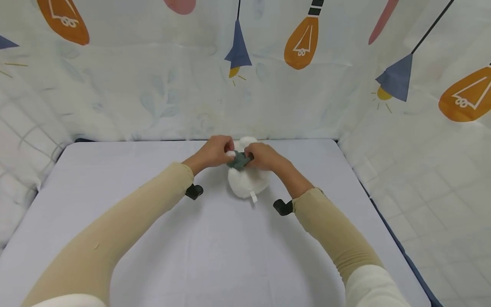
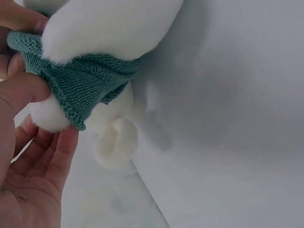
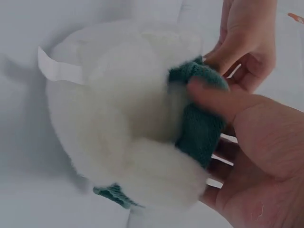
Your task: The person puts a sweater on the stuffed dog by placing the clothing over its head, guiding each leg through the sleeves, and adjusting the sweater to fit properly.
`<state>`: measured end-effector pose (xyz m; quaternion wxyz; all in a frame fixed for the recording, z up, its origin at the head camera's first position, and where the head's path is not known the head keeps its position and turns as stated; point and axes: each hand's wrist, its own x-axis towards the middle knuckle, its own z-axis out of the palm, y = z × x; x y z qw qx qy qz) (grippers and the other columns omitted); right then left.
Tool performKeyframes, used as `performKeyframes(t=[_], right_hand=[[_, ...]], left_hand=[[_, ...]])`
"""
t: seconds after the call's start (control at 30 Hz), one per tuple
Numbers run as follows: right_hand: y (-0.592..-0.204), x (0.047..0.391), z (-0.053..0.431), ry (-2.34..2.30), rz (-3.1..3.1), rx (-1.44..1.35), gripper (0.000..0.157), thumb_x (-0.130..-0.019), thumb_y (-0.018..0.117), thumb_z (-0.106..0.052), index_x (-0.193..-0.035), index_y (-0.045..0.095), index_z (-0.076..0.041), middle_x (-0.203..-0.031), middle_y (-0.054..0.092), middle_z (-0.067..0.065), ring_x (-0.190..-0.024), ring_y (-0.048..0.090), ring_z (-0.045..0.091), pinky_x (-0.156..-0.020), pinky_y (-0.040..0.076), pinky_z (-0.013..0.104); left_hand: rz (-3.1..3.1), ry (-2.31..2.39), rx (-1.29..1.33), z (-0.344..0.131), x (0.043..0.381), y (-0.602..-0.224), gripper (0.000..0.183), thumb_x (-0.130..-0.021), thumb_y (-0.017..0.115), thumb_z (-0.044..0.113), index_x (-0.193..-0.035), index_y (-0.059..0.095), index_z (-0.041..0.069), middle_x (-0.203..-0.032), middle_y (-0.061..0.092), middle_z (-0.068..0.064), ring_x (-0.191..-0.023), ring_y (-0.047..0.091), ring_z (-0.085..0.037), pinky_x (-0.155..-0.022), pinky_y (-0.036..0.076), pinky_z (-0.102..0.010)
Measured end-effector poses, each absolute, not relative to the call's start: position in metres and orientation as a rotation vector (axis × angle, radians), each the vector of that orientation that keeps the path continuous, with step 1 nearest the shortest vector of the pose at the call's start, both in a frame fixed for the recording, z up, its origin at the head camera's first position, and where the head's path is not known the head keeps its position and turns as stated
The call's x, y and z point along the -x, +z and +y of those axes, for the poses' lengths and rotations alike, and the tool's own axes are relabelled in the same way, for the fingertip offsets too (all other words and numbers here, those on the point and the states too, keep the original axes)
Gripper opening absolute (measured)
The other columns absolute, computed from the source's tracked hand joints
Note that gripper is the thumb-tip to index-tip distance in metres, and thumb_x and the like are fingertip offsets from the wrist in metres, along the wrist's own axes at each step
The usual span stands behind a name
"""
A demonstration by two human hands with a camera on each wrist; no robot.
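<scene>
A white plush toy (image 1: 245, 184) lies on the table's far part, its fabric tag (image 1: 253, 196) toward me. A small green knit garment (image 2: 90, 78) is wrapped about its middle, with a white stub (image 2: 49, 114) poking out beside its edge. My left hand (image 1: 215, 151) pinches the garment's edge by this stub, its thumb on top and its fingers beneath. From the other side, my right hand (image 1: 266, 157) holds the garment between thumb and fingers; the thumb is blurred in the right wrist view. A rounded white ear-like part (image 2: 116, 145) shows beyond the garment in the left wrist view.
A white cloth covers the table (image 1: 222, 256). Behind it hangs a pale curtain (image 1: 184, 94) printed with lamps and bulbs, and more of this cloth closes both sides. Black wrist mounts (image 1: 283, 207) stick out under both forearms.
</scene>
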<state>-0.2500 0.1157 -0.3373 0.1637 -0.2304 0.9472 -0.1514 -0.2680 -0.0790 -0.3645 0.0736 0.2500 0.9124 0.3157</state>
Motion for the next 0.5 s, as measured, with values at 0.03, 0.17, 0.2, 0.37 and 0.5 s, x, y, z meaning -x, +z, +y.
performKeyframes(t=[0.03,0.17,0.2,0.37,0.5], right_hand=[[-0.338,0.250,0.115,-0.439,2.701,0.634,0.027,-0.090,0.069,-0.034,-0.079,0.057,-0.013,-0.073,0.045,-0.003,-0.071,0.044,0.013,-0.064,0.034,0.025],[-0.340,0.249,0.111,-0.433,2.735,0.595,0.037,-0.091,0.060,-0.051,-0.084,0.059,-0.015,-0.073,0.050,-0.003,-0.069,0.047,0.013,-0.062,0.035,0.026],[-0.341,0.249,0.110,-0.423,2.750,0.601,0.035,-0.092,0.060,-0.049,-0.085,0.060,-0.015,-0.075,0.052,-0.003,-0.070,0.048,0.013,-0.062,0.036,0.026],[-0.346,0.249,0.102,-0.296,2.831,0.580,0.020,-0.093,0.065,-0.031,-0.084,0.061,-0.014,-0.079,0.055,-0.002,-0.072,0.050,0.014,-0.062,0.036,0.027],[-0.349,0.246,0.096,-0.204,2.894,0.600,0.014,-0.091,0.064,-0.018,-0.079,0.059,-0.012,-0.083,0.054,0.000,-0.070,0.047,0.014,-0.059,0.034,0.026]], left_hand=[[2.722,0.949,-0.748,-0.079,0.268,-0.365,0.015,-0.085,0.066,0.011,-0.097,0.059,0.006,-0.096,0.060,-0.010,-0.086,0.054,-0.023,-0.074,0.046,-0.035],[2.658,0.917,-0.775,-0.081,0.268,-0.366,0.019,-0.087,0.064,0.013,-0.105,0.064,0.007,-0.105,0.066,-0.009,-0.093,0.059,-0.022,-0.079,0.049,-0.035],[2.643,0.911,-0.779,-0.081,0.268,-0.366,0.020,-0.087,0.064,0.013,-0.107,0.065,0.008,-0.107,0.067,-0.009,-0.095,0.060,-0.022,-0.082,0.050,-0.036],[2.599,0.886,-0.834,-0.083,0.268,-0.367,0.026,-0.083,0.067,0.007,-0.109,0.064,0.007,-0.114,0.065,-0.011,-0.100,0.060,-0.023,-0.085,0.050,-0.038],[2.618,0.853,-0.861,-0.086,0.268,-0.370,0.022,-0.081,0.069,0.009,-0.102,0.060,0.009,-0.106,0.065,-0.008,-0.091,0.056,-0.021,-0.079,0.047,-0.034]])
